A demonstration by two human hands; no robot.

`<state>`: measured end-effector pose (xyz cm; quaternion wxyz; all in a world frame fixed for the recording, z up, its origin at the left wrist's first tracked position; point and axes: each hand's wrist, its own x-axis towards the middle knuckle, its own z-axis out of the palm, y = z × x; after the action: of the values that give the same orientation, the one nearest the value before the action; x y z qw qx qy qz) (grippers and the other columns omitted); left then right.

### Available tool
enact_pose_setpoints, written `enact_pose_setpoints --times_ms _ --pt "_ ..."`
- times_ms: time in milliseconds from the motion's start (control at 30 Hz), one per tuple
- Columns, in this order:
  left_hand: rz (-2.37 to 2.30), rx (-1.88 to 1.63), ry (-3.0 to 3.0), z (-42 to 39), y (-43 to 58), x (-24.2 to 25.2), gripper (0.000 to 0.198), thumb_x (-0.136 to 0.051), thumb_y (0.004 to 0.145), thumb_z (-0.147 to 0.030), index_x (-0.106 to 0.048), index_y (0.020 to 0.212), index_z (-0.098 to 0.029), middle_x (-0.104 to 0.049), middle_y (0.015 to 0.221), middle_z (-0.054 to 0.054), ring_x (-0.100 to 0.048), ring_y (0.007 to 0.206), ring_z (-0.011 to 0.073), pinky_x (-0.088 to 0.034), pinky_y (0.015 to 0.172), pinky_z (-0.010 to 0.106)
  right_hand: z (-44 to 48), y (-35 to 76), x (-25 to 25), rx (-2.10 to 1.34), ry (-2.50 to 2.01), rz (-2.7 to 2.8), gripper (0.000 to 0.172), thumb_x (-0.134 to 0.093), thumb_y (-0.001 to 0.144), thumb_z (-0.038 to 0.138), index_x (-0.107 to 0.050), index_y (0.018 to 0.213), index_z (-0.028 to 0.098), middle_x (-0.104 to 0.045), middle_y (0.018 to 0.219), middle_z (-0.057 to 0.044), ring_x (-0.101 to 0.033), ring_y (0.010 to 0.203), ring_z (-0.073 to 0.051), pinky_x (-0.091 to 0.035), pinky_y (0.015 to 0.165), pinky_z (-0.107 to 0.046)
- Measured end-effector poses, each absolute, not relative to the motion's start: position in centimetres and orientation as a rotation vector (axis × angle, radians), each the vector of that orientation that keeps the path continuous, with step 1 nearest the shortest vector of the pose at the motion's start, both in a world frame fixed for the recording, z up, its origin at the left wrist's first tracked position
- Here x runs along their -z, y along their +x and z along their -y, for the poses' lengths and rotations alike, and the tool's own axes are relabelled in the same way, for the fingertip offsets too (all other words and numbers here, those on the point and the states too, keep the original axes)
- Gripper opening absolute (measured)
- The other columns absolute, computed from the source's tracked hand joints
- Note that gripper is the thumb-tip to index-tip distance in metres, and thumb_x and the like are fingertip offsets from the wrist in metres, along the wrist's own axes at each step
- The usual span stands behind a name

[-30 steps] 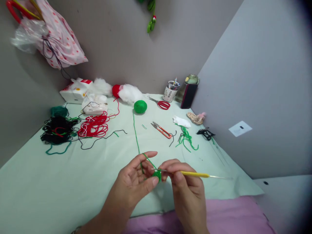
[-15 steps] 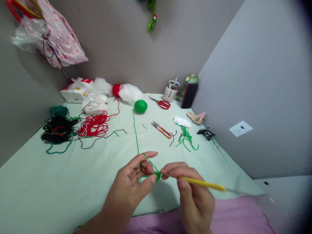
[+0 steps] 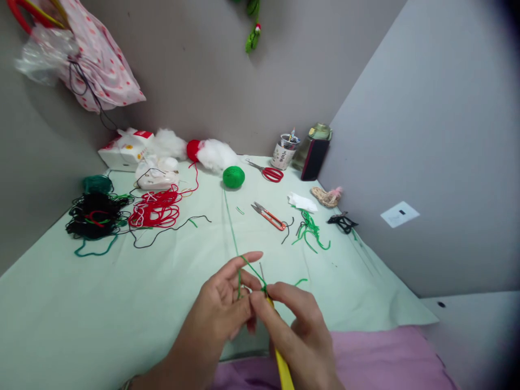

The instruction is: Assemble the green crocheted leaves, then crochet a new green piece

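Observation:
My left hand (image 3: 221, 300) has green yarn (image 3: 252, 266) looped over its outstretched forefinger, with the other fingers curled. The yarn runs back to a green ball (image 3: 233, 177) on the table. My right hand (image 3: 298, 325) grips a crochet hook by its yellow handle (image 3: 283, 371), which points down toward me; the thin metal shaft (image 3: 261, 271) sticks up past the fingertips. Between both hands sits a small green crocheted piece (image 3: 264, 289), mostly hidden by my right thumb and forefinger. A short green tail (image 3: 301, 281) shows beyond my right hand.
Orange thread snips (image 3: 269, 216), red-handled scissors (image 3: 272, 174) and green yarn scraps (image 3: 311, 233) lie ahead. Red yarn (image 3: 156, 210) and black yarn (image 3: 95, 215) are heaped at left. White stuffing (image 3: 217, 155), a pen cup (image 3: 285, 151) and a phone (image 3: 314, 160) line the back.
My right hand has moved left against my left hand. The hook has swung from pointing left to pointing away from me, its handle now toward me. The yarn from the ball has shifted slightly right.

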<state>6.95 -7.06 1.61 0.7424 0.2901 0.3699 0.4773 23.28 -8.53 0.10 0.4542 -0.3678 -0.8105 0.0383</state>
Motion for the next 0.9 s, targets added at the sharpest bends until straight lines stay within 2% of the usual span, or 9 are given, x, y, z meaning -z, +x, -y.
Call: enact_pose_setpoints --times_ms 100,167,233,367,433,533,633,800,900 --pt "-0.67 -0.95 0.472 6.8 6.5 -1.9 0.04 -0.082 0.081 -0.029 -0.073 0.119 -0.021 -0.057 0.073 -0.008 -0.02 0.04 -0.0031 -0.038 0.045 0.014 8.6 23.2 0.1 -0.237 -0.88 1.816 0.034 -0.055 0.096 0.009 -0.068 0.124 0.024 -0.071 0.105 -0.007 -0.07 0.091 -0.02 -0.06 0.074 -0.031" --pt "-0.678 -0.982 0.456 6.6 6.4 -2.1 0.033 -0.081 0.082 -0.024 -0.075 0.114 -0.02 -0.056 0.073 -0.008 -0.017 0.04 -0.0036 -0.038 0.044 0.014 8.4 23.0 -0.1 -0.44 -0.846 1.594 0.029 -0.048 0.1 0.011 -0.07 0.115 0.022 -0.069 0.092 -0.006 -0.068 0.083 -0.018 -0.059 0.07 -0.032" --pt "-0.694 -1.022 0.521 6.7 6.5 -2.1 0.033 -0.082 0.08 -0.025 -0.076 0.113 -0.021 -0.058 0.076 -0.006 -0.029 0.041 -0.0018 -0.04 0.044 0.014 8.1 22.7 -0.5 -0.607 -0.816 1.461 0.025 -0.048 0.102 0.015 -0.071 0.106 0.022 -0.068 0.085 -0.005 -0.067 0.079 -0.018 -0.058 0.066 -0.032" --pt "-0.775 -1.059 0.696 7.1 7.1 -1.9 0.034 -0.085 0.078 -0.029 -0.078 0.111 -0.025 -0.062 0.083 -0.001 -0.059 0.067 0.0093 -0.054 0.063 0.02 8.0 22.2 -0.5 -0.607 -0.849 1.548 0.026 -0.053 0.1 0.011 -0.072 0.11 0.024 -0.073 0.103 -0.008 -0.07 0.097 -0.021 -0.061 0.076 -0.034" --pt "-0.816 -1.076 0.702 7.1 7.3 -1.7 0.036 -0.086 0.076 -0.029 -0.079 0.112 -0.028 -0.062 0.084 -0.002 -0.057 0.069 0.0082 -0.053 0.068 0.019 8.3 22.3 -0.1 -0.48 -0.887 1.644 0.035 -0.053 0.098 0.006 -0.07 0.12 0.027 -0.073 0.108 -0.007 -0.071 0.098 -0.02 -0.062 0.077 -0.032" --pt "-0.79 -1.049 0.597 7.0 7.3 -1.7 0.041 -0.087 0.076 -0.032 -0.078 0.116 -0.028 -0.06 0.079 -0.004 -0.042 0.055 0.0026 -0.044 0.056 0.014 8.9 22.9 0.6 -0.244 -0.982 1.836 0.045 -0.062 0.093 0.008 -0.067 0.131 0.032 -0.072 0.114 -0.006 -0.071 0.097 -0.02 -0.063 0.074 -0.029" --pt "-0.716 -0.967 0.44 6.7 7.0 -1.7 0.036 -0.086 0.077 -0.031 -0.08 0.112 -0.024 -0.053 0.069 -0.007 -0.027 0.047 0.0 -0.046 0.058 0.016 8.9 23.3 0.6 -0.236 -0.953 1.85 0.044 -0.062 0.093 0.007 -0.068 0.131 0.029 -0.071 0.114 -0.007 -0.07 0.098 -0.02 -0.061 0.078 -0.03" --pt "-0.779 -1.036 0.492 6.4 6.6 -1.4 0.027 -0.087 0.076 -0.03 -0.082 0.102 -0.025 -0.061 0.079 -0.002 -0.055 0.072 0.008 -0.05 0.076 0.02 8.0 22.8 -0.3 -0.692 -0.842 1.406 0.027 -0.05 0.101 0.012 -0.073 0.106 0.026 -0.068 0.087 -0.002 -0.063 0.077 -0.015 -0.055 0.067 -0.029" --pt "-0.793 -1.07 0.635 6.6 6.7 -1.3 0.029 -0.088 0.074 -0.029 -0.082 0.103 -0.028 -0.066 0.085 0.0 -0.06 0.084 0.0122 -0.049 0.079 0.022 7.7 22.4 -0.5 -0.806 -0.835 1.418 0.022 -0.055 0.101 0.018 -0.076 0.103 0.026 -0.071 0.093 -0.004 -0.065 0.085 -0.016 -0.055 0.07 -0.028"
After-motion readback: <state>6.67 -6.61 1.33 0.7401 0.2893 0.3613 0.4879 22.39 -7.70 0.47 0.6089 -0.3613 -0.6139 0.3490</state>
